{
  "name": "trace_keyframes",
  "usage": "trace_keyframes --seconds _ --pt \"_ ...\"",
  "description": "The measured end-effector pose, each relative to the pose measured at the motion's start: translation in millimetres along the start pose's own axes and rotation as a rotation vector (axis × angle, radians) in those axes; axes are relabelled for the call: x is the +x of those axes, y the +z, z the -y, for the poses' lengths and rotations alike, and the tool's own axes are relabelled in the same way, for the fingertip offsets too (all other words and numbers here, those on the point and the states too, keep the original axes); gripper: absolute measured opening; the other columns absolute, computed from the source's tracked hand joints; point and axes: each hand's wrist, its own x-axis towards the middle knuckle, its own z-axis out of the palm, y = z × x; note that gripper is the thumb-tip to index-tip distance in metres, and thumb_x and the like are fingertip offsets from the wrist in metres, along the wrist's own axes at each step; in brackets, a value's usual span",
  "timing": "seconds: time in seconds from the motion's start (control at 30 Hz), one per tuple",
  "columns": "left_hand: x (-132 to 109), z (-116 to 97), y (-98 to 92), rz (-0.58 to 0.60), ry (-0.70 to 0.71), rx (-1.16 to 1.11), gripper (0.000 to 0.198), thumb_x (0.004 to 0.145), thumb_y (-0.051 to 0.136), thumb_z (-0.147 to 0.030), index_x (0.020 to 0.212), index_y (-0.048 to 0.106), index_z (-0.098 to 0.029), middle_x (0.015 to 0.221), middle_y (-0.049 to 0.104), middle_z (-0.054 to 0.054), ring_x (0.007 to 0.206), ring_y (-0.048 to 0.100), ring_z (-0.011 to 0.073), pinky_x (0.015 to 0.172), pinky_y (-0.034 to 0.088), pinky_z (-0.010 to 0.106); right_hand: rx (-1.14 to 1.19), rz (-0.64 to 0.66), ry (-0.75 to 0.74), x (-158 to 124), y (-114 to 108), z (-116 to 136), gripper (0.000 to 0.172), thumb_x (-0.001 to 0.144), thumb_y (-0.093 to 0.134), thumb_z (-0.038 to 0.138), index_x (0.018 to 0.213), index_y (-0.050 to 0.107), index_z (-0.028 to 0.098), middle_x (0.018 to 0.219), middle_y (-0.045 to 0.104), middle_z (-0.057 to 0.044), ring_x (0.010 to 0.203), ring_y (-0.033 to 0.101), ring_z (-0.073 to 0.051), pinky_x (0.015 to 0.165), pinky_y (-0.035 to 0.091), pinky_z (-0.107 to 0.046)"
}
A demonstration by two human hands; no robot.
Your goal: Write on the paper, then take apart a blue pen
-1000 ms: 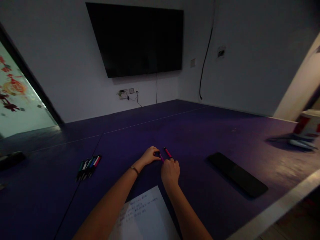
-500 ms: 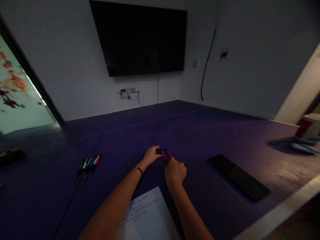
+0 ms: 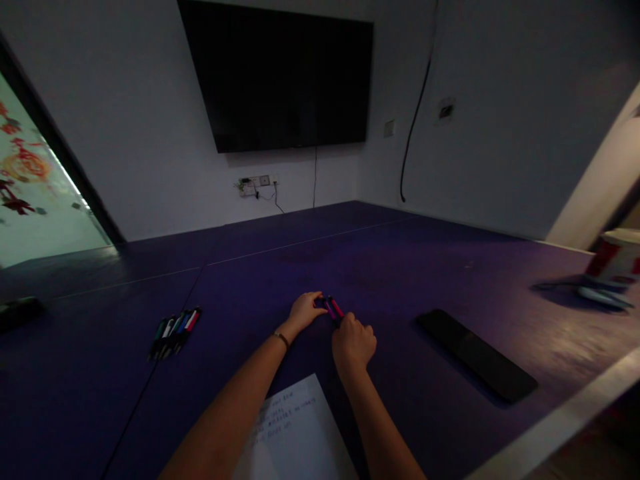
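Note:
Two pink-red pens (image 3: 333, 308) lie side by side on the dark purple table (image 3: 380, 267), just in front of me. My left hand (image 3: 304, 309) curls its fingertips onto their far ends. My right hand (image 3: 354, 341) is closed in a fist around their near ends. A thin bracelet sits on my left wrist. Below my forearms lies a white sheet of paper (image 3: 295, 433) with handwritten lines.
A row of several coloured pens (image 3: 175, 328) lies to the left. A flat black slab (image 3: 477, 355) rests to the right. A red-and-white container (image 3: 613, 260) stands at the far right. A dark object (image 3: 20, 311) sits at the left edge. A black screen (image 3: 280, 73) hangs on the wall.
The two pens, angled apart a second ago, now lie close together and parallel. My right hand has slid a little right and nearer to me.

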Motion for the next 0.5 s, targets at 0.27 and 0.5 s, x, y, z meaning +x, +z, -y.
trace_keyframes --seconds 0.27,0.5 --pt "1.9 -3.3 0.5 0.015 0.008 0.014 0.049 0.060 0.065 -0.031 0.105 0.054 -0.016 0.098 0.061 0.005 0.078 0.055 0.0169 0.073 0.041 0.028 -0.004 -0.026 -0.017 -1.1 -0.7 -1.1 0.023 0.077 0.036 0.010 0.083 0.057 0.013 0.081 0.063 -0.013 0.081 0.055 -0.024 0.063 0.035 -0.031" --pt "2.0 -3.1 0.8 0.011 -0.002 0.031 0.048 0.061 0.064 -0.033 0.104 0.055 -0.016 0.093 0.062 0.005 0.077 0.055 0.0173 0.071 0.041 0.028 -0.002 -0.024 -0.009 0.1 0.2 -1.1 0.025 0.079 0.034 0.010 0.083 0.058 0.013 0.081 0.063 -0.014 0.081 0.055 -0.024 0.063 0.034 -0.030"
